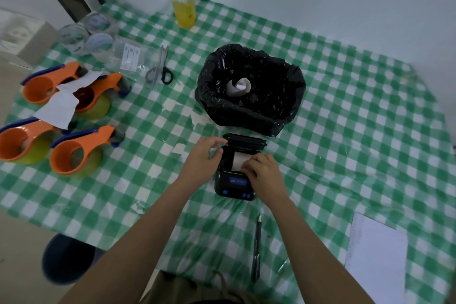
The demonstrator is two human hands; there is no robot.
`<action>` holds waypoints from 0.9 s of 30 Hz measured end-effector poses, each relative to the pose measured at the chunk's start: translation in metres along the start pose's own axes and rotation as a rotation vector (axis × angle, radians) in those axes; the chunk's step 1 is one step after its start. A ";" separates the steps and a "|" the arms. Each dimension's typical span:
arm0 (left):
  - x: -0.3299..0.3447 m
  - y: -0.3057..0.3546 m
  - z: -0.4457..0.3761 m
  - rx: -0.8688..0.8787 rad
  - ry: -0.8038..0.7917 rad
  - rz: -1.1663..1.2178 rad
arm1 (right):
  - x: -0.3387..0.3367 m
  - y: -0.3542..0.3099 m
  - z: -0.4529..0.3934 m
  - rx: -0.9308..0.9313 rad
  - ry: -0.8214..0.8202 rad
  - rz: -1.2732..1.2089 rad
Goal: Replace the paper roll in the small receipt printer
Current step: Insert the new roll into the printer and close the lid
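The small black receipt printer sits on the green checked tablecloth, its lid swung open toward the far side. A white paper roll lies in the open bay. My left hand rests against the printer's left side, fingers by the lid hinge. My right hand lies over the right of the bay, fingertips touching the paper roll. An old white roll lies inside the black bin bag just beyond the printer.
Several orange tape dispensers and paper slips lie at the left. Scissors, tape rolls and a yellow cup stand further back. A pen lies near me, a white sheet at right.
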State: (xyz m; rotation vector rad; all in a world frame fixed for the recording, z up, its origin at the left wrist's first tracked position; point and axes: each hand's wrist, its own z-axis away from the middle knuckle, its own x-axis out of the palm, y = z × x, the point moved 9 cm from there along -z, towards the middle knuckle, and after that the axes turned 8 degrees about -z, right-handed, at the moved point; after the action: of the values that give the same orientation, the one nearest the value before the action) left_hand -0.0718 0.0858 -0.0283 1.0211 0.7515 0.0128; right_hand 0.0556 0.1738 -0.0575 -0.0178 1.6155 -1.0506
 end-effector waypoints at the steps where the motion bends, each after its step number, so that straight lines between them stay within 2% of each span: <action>1: 0.000 0.002 -0.002 0.023 0.015 -0.040 | 0.000 -0.001 0.000 -0.001 -0.008 -0.007; 5: 0.006 0.012 -0.009 0.114 0.031 -0.193 | 0.001 -0.002 0.004 0.008 -0.016 -0.016; 11: 0.025 0.023 -0.018 0.194 -0.099 -0.355 | 0.002 -0.003 0.007 0.030 -0.002 -0.016; 22: 0.023 0.016 -0.003 0.248 -0.051 -0.349 | -0.010 -0.007 0.026 -0.007 0.136 -0.066; 27: 0.026 0.009 0.010 0.251 -0.044 -0.340 | -0.012 -0.007 0.032 0.014 0.146 -0.079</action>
State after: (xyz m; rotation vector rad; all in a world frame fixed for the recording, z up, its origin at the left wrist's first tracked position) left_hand -0.0439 0.0920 -0.0332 1.1152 0.8929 -0.4046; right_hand 0.0815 0.1565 -0.0421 0.0048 1.7508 -1.1458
